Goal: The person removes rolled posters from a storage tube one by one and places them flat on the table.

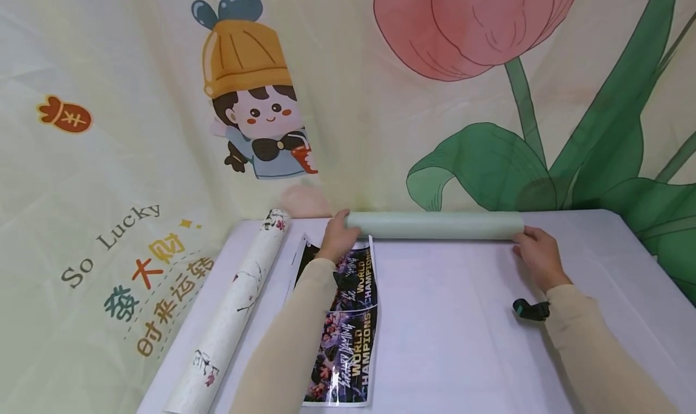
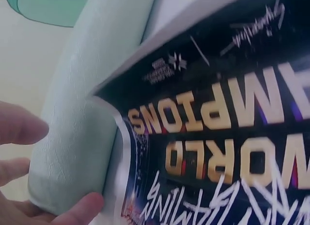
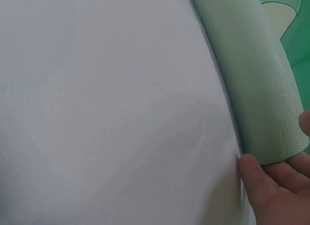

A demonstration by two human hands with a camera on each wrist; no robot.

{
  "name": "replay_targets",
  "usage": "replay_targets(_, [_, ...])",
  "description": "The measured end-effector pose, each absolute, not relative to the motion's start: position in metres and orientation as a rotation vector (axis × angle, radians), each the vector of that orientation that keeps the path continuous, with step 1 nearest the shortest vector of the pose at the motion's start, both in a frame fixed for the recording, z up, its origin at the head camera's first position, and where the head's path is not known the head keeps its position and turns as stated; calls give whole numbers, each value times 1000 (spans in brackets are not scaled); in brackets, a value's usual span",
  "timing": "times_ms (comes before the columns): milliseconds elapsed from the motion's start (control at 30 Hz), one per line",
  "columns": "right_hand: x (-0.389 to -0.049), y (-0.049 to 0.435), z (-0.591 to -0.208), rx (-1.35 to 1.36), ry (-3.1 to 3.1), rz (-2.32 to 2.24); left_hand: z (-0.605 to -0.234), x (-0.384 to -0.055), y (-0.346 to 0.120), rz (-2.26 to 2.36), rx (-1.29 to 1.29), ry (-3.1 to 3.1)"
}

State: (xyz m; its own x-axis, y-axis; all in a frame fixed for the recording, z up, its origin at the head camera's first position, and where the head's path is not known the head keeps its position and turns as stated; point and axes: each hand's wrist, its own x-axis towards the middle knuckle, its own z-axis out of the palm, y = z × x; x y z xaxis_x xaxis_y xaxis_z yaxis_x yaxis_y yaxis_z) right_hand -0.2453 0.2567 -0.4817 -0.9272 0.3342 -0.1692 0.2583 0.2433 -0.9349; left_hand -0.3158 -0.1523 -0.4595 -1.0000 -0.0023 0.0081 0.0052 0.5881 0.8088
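A pale green roll (image 1: 435, 225) of textured sheet, perhaps wallpaper, lies crosswise along the back of the table. My left hand (image 1: 338, 239) grips its left end; in the left wrist view the thumb and fingers spread around the end of the roll (image 2: 72, 104). At the opposite end, my right hand (image 1: 541, 260) holds the roll, its fingertips curled at the rim in the right wrist view. Beneath my left hand and forearm are glossy dark posters (image 1: 342, 356) printed "WORLD CHAMPIONS", their far edge curling up beside the roll.
A white roll with a floral branch print (image 1: 228, 317) lies along the table's left side. White cloth covers the table (image 1: 446, 329). Behind its back edge hangs a printed curtain (image 1: 348, 100) with a tulip and a cartoon child. Small dark devices sit at both wrists.
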Motion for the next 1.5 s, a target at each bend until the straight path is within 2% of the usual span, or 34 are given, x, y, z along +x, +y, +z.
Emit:
replay_targets(433, [-239, 253, -484, -567, -2357, 1886, -451, -308, -155, -1522, 50, -2588])
replay_targets(833, [-215, 241, -472, -643, -2016, 2019, -435, -279, -146, -1648, 108, -2430])
replay_targets(1500, [-176, 230, -462, -515, -1653, 2269, -416, -223, -144, -1755, 258, -2148])
